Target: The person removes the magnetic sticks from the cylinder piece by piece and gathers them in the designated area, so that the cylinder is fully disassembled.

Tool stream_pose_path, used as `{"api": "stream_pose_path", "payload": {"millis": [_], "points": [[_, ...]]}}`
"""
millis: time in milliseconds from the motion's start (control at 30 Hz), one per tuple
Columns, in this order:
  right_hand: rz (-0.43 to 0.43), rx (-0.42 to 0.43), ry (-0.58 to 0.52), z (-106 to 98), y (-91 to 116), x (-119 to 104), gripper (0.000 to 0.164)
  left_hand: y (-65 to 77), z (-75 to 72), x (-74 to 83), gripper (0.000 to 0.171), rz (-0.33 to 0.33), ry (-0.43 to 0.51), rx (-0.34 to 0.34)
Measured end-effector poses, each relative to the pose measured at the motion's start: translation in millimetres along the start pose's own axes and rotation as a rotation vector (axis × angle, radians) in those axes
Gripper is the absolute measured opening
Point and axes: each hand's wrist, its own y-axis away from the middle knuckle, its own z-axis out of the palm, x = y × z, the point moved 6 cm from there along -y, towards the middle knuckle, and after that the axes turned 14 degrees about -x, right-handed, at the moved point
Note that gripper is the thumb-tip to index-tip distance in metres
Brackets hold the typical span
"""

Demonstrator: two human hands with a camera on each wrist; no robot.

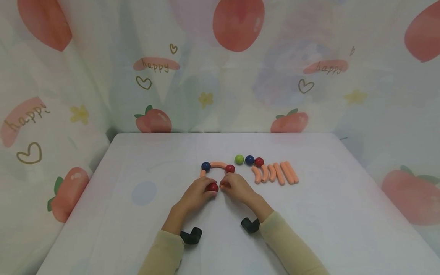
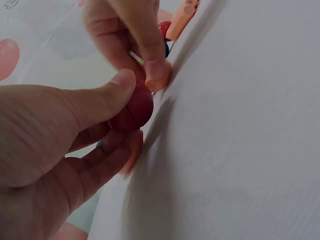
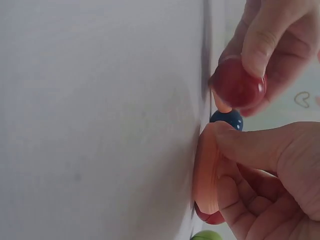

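Observation:
My left hand (image 1: 195, 194) grips a glossy red ball (image 2: 132, 110) between thumb and fingers. Close by on the right, my right hand (image 1: 241, 188) pinches an orange rod (image 3: 207, 170), its end near that ball; whether they touch I cannot tell. Beyond the hands lies a joined chain: a short orange rod (image 1: 203, 173) runs up to a blue ball (image 1: 206, 166), and a curved orange rod (image 1: 218, 164) links this to another red ball (image 1: 230, 168). In the left wrist view, an orange piece (image 2: 134, 152) shows beneath the gripped ball, partly covered by fingers.
A green ball (image 1: 239, 159), a blue ball (image 1: 249, 160) and a red ball (image 1: 259, 162) stand in a row behind the right hand. Several loose orange rods (image 1: 280, 173), curved and straight, lie to the right. Patterned cloth (image 1: 220, 84) hangs around the white table (image 1: 343, 214).

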Motion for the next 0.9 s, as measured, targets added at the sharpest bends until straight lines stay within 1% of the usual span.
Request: {"api": "stream_pose_path", "payload": {"millis": [100, 167, 233, 300, 367, 467, 533, 600, 733, 833, 900], "points": [[0.018, -0.002, -0.005, -0.5, 0.8, 2.1, 0.014, 2.9, -3.6, 1.0, 0.034, 0.041, 0.033, -0.013], [0.011, -0.004, -0.005, -0.6, 1.1, 1.7, 0.014, 4.0, -5.2, 3.6, 0.034, 0.089, 0.021, -0.010], [0.008, -0.002, -0.006, -0.8, 2.0, 0.8, 0.015, 4.0, -5.5, 5.0, 0.035, 0.114, 0.020, -0.015], [0.015, 0.007, -0.027, -2.1, 4.1, -1.2, 0.017, 2.3, -4.9, 5.1, 0.036, 0.109, 0.021, -0.030], [0.033, 0.028, -0.060, -4.0, 7.3, -3.5, 0.020, -0.1, -4.4, 4.3, 0.037, 0.078, 0.030, -0.049], [0.077, 0.056, -0.149, -5.8, 12.6, -7.3, 0.022, -2.5, -5.7, 4.7, 0.038, 0.051, 0.025, -0.047], [0.093, 0.054, -0.205, -5.0, 14.0, -9.3, 0.023, -2.5, -7.8, 5.8, 0.038, 0.054, 0.026, -0.027], [0.093, 0.033, -0.277, -3.3, 14.2, -11.3, 0.028, -1.3, -10.5, 7.4, 0.037, 0.061, 0.031, 0.004], [0.051, -0.021, -0.400, -0.3, 12.0, -12.0, 0.033, 1.7, -14.1, 10.8, 0.036, 0.087, 0.038, 0.064], [0.043, -0.027, -0.403, -2.8, 11.7, -7.9, 0.034, 3.2, -14.9, 11.9, 0.039, 0.087, 0.027, 0.095], [0.071, -0.001, -0.372, -9.4, 13.0, -2.8, 0.034, 3.8, -14.6, 10.3, 0.041, 0.067, 0.031, 0.098]]}}
